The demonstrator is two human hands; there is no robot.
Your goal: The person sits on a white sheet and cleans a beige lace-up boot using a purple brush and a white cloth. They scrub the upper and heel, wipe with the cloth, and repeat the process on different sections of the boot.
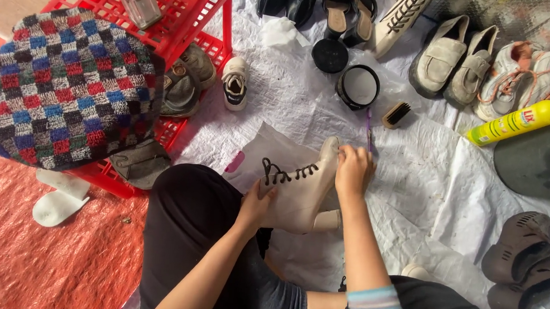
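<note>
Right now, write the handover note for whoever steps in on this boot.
Left hand: steadies the cream boot at its shaft, on the lap.
Right hand: at the boot's toe, gripping a purple-handled tool; its working end is hidden.
Nearby on the white sheet: open tin, black lid, small brush, yellow bottle.
Done: boot laced, tin open.
Left: how much of the boot is treated cannot be told.
</note>
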